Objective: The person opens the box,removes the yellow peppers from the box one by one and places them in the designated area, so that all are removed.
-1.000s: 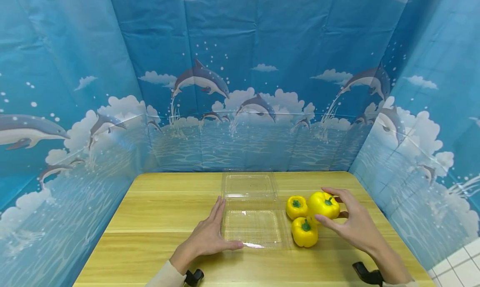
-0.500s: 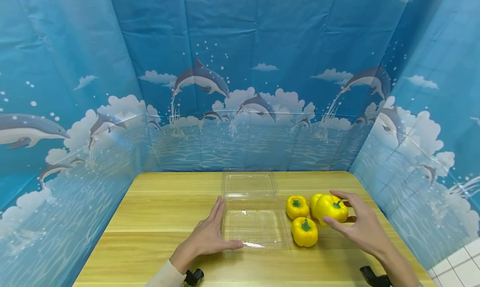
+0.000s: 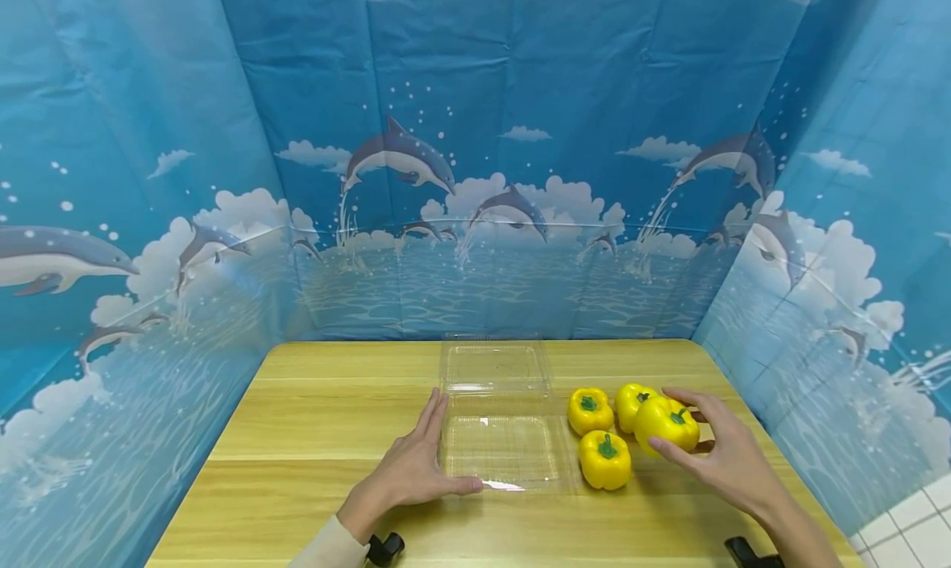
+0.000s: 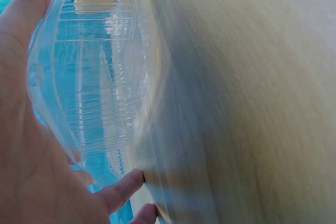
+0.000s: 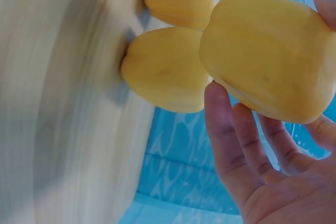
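Observation:
In the head view my right hand grips a yellow bell pepper with a green stem, thumb on its near side and fingers round the far side. The right wrist view shows this held bell pepper raised off the table. Three more yellow bell peppers stand close by: one at the back, one at the left, one in front. A clear plastic clamshell box lies with its lid folded back. My left hand rests at its near left corner, fingers extended along the side, thumb along the front edge.
The wooden table carries all these things. A blue curtain printed with dolphins hangs behind the table and along both sides. White tiles show at the lower right.
My right hand has moved right and toward me with the bell pepper, uncovering the bell pepper at the back. The left hand and the box have stayed put.

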`<action>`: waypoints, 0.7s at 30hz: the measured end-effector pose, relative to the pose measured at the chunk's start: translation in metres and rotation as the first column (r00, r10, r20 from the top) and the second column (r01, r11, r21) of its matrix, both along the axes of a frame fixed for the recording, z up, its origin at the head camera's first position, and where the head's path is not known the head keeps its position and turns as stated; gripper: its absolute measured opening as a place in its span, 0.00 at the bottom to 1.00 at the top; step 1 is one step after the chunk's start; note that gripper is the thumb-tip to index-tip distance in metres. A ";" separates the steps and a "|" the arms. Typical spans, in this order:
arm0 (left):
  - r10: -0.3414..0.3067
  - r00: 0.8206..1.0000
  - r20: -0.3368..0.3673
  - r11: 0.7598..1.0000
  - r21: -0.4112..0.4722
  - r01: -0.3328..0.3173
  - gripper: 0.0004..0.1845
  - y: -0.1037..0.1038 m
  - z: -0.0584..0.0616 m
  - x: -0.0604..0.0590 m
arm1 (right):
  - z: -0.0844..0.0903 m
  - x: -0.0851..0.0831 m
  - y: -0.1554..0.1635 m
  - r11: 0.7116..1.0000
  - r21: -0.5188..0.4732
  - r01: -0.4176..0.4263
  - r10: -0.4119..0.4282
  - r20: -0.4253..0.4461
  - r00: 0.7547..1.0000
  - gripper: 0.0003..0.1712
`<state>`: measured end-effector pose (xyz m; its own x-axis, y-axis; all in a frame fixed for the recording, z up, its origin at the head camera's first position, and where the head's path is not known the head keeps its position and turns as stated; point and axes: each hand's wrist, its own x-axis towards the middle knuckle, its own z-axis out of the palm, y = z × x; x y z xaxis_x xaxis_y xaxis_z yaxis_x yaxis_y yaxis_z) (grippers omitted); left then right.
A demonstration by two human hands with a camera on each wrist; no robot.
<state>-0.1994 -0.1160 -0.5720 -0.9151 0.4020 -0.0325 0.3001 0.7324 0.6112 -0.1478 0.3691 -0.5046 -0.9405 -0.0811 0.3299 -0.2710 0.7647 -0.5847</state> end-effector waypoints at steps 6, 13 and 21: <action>0.001 1.000 0.001 1.000 0.001 -0.001 0.82 0.000 -0.002 0.000 | -0.005 0.002 0.005 1.000 0.012 0.015 -0.016 0.030 0.999 0.43; 0.004 1.000 0.000 1.000 0.007 -0.004 0.82 0.001 0.000 0.001 | -0.010 0.002 0.007 0.999 0.035 0.030 -0.032 0.071 0.997 0.43; 0.000 1.000 -0.007 1.000 0.013 0.000 0.82 0.001 0.000 0.002 | -0.018 0.002 0.009 1.000 0.024 0.016 -0.019 0.108 0.994 0.45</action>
<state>-0.1978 -0.1151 -0.5720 -0.9152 0.4025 -0.0206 0.3048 0.7246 0.6181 -0.1462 0.3782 -0.5227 -0.9719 -0.0708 0.2247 -0.1937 0.7826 -0.5916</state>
